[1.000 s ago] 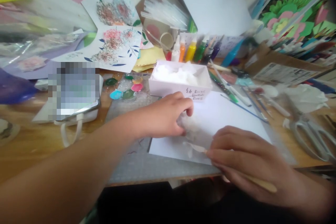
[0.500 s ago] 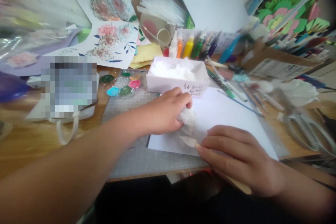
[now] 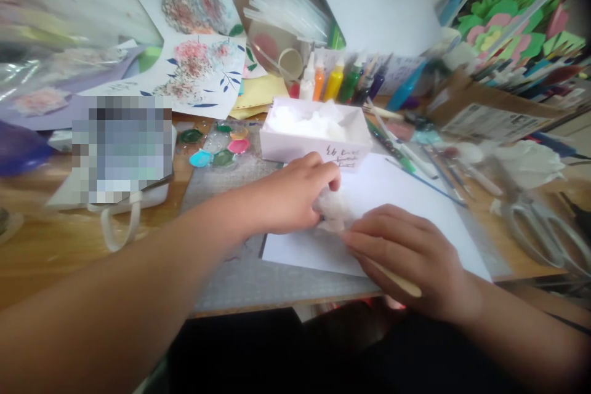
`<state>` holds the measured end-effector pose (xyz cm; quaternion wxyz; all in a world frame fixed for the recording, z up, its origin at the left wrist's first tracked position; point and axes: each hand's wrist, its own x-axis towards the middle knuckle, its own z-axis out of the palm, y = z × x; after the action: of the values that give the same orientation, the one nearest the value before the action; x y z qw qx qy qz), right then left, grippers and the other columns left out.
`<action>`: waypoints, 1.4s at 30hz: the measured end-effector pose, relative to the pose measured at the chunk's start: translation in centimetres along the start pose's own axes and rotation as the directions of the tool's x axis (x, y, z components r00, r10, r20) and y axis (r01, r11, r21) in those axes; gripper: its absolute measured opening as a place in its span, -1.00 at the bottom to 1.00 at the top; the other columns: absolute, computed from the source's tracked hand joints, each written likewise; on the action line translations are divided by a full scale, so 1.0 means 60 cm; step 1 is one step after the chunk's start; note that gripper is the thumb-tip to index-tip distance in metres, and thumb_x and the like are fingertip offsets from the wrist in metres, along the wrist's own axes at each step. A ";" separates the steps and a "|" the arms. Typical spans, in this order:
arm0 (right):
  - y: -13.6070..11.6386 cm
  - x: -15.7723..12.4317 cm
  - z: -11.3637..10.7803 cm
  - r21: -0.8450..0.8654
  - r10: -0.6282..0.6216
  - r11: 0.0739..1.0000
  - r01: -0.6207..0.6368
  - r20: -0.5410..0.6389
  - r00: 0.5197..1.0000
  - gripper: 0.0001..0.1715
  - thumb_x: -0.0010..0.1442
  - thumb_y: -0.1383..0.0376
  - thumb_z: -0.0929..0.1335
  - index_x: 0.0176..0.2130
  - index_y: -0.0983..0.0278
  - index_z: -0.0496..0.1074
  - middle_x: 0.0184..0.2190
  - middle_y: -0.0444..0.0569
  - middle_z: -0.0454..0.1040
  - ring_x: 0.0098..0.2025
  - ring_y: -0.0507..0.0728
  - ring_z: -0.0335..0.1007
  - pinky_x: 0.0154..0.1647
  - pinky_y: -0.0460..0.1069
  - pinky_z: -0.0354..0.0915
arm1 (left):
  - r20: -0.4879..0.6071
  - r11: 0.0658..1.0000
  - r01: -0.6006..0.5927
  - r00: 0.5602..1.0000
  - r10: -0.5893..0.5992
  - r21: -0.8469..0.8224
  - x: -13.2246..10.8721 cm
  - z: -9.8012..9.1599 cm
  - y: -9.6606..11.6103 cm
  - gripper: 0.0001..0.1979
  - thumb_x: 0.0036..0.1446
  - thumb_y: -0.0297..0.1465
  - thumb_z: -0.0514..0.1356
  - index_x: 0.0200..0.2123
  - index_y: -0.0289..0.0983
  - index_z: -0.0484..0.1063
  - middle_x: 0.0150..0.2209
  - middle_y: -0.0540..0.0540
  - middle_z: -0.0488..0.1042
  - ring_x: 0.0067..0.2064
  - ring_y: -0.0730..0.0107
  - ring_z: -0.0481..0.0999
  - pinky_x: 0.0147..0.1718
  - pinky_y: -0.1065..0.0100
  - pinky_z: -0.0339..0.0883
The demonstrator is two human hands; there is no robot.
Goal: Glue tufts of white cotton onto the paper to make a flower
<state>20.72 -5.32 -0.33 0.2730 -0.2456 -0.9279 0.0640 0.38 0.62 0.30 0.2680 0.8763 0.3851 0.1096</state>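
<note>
My left hand (image 3: pixel 302 194) is closed on a translucent white clump (image 3: pixel 333 206) over the white paper (image 3: pixel 286 249). In my right hand (image 3: pixel 406 258) is a palette knife with a pale wooden handle (image 3: pixel 399 280); its blade reaches the near side of the clump and is mostly hidden by my fingers and blur. Just behind my left hand stands a white box (image 3: pixel 314 148) with white fluffy material inside. The paper lies on a grey cutting mat (image 3: pixel 221 286).
Paint bottles (image 3: pixel 335 80) line up behind the box. Paint blobs on a palette (image 3: pixel 224 157) sit left of it. To the right lie brushes (image 3: pixel 427 163) and large scissors (image 3: pixel 530 228). A pixelated device (image 3: pixel 132 151) is at the left.
My right hand has moved up and left, bringing the knife's blade from in front of the clump to its near edge. My left hand has hardly moved.
</note>
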 end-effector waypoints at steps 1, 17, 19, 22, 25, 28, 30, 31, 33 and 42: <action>0.000 0.003 0.002 0.016 0.021 1.000 -0.021 -0.010 1.000 -0.72 0.05 0.48 0.31 -0.17 0.32 0.38 -0.31 0.05 0.45 -0.27 0.12 0.33 -0.34 0.03 0.34 | 0.004 1.000 0.006 1.000 -0.006 -0.002 0.000 0.000 0.000 -0.68 -0.15 -0.47 0.11 -0.23 -0.18 0.21 -0.17 -0.04 0.19 -0.21 0.32 0.28 -0.26 0.33 0.19; -0.002 0.044 0.012 0.110 0.445 0.887 -0.449 0.064 0.893 -0.88 0.08 0.41 0.30 -0.36 0.25 0.42 -0.45 -0.08 0.44 -0.41 0.04 0.34 -0.42 -0.07 0.27 | 0.035 0.997 0.049 0.998 -0.047 -0.063 0.000 -0.005 -0.006 -0.66 -0.17 -0.44 0.14 -0.23 -0.14 0.24 -0.16 -0.01 0.21 -0.21 0.35 0.27 -0.35 0.38 0.16; 0.000 0.051 0.009 0.094 0.441 0.889 -0.448 0.088 0.893 -0.89 0.07 0.41 0.30 -0.38 0.25 0.42 -0.45 -0.10 0.45 -0.42 0.04 0.34 -0.42 -0.08 0.26 | 0.035 0.993 0.057 0.998 -0.054 -0.100 0.000 -0.008 -0.007 -0.68 -0.15 -0.41 0.14 -0.23 -0.13 0.25 -0.16 0.00 0.23 -0.22 0.35 0.28 -0.35 0.39 0.16; 0.003 0.058 0.008 0.077 0.424 0.899 -0.431 0.093 0.901 -0.88 0.06 0.43 0.30 -0.40 0.25 0.42 -0.45 -0.11 0.47 -0.42 0.03 0.36 -0.43 -0.09 0.25 | 0.027 0.986 0.090 0.996 -0.087 -0.141 0.002 -0.010 -0.009 -0.70 -0.10 -0.36 0.13 -0.22 -0.13 0.24 -0.16 -0.01 0.25 -0.26 0.38 0.29 -0.37 0.39 0.17; 0.006 0.058 0.010 0.068 0.419 0.904 -0.423 0.067 0.906 -0.88 0.05 0.43 0.31 -0.40 0.25 0.43 -0.46 -0.13 0.47 -0.44 0.02 0.35 -0.42 -0.10 0.25 | 0.023 0.988 0.087 0.996 -0.085 -0.130 0.003 -0.008 -0.009 -0.71 -0.09 -0.32 0.14 -0.22 -0.15 0.24 -0.16 -0.02 0.24 -0.27 0.39 0.28 -0.37 0.40 0.17; 0.007 0.054 0.010 0.101 0.427 0.896 -0.432 0.063 0.902 -0.89 0.05 0.43 0.31 -0.40 0.26 0.43 -0.45 -0.13 0.47 -0.42 0.02 0.35 -0.40 -0.10 0.24 | 0.021 0.992 0.075 0.997 -0.073 -0.106 0.004 -0.006 -0.010 -0.70 -0.10 -0.34 0.14 -0.21 -0.16 0.24 -0.15 -0.03 0.23 -0.25 0.38 0.28 -0.35 0.39 0.17; 0.006 0.052 0.008 0.142 0.430 0.888 -0.437 0.079 0.900 -0.89 0.06 0.42 0.30 -0.39 0.27 0.43 -0.44 -0.12 0.47 -0.40 0.02 0.35 -0.38 -0.10 0.24 | 0.021 0.992 0.074 0.997 -0.072 -0.100 0.004 -0.006 -0.010 -0.70 -0.09 -0.36 0.14 -0.21 -0.16 0.24 -0.14 -0.04 0.23 -0.25 0.38 0.28 -0.35 0.39 0.17; 0.006 0.051 0.007 0.162 0.429 0.884 -0.438 0.087 0.899 -0.88 0.07 0.42 0.30 -0.38 0.27 0.43 -0.43 -0.12 0.47 -0.38 0.02 0.35 -0.36 -0.09 0.24 | 0.025 0.992 0.076 0.997 -0.074 -0.100 0.004 -0.006 -0.010 -0.70 -0.09 -0.37 0.14 -0.20 -0.16 0.24 -0.14 -0.04 0.23 -0.25 0.38 0.28 -0.35 0.39 0.18; 0.005 0.050 0.004 0.195 0.425 0.880 -0.434 0.085 0.901 -0.88 0.07 0.42 0.30 -0.37 0.28 0.43 -0.42 -0.11 0.47 -0.36 0.03 0.35 -0.34 -0.08 0.25 | 0.040 0.991 0.082 0.996 -0.078 -0.103 0.004 -0.008 -0.009 -0.70 -0.08 -0.37 0.13 -0.20 -0.16 0.24 -0.13 -0.04 0.22 -0.28 0.40 0.28 -0.37 0.39 0.18; 0.006 0.043 0.001 0.243 0.455 0.861 -0.447 0.027 0.890 -0.90 0.04 0.43 0.31 -0.38 0.28 0.43 -0.43 -0.13 0.48 -0.37 0.00 0.37 -0.32 -0.10 0.27 | 0.073 0.992 0.088 0.994 -0.081 -0.093 0.005 -0.013 -0.012 -0.73 -0.05 -0.38 0.11 -0.20 -0.15 0.27 -0.15 -0.01 0.24 -0.27 0.42 0.30 -0.30 0.35 0.22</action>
<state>18.95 -3.74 0.78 0.2927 -0.4214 -0.8255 0.2353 -0.18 1.54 0.53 0.3273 0.8486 0.4066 0.0860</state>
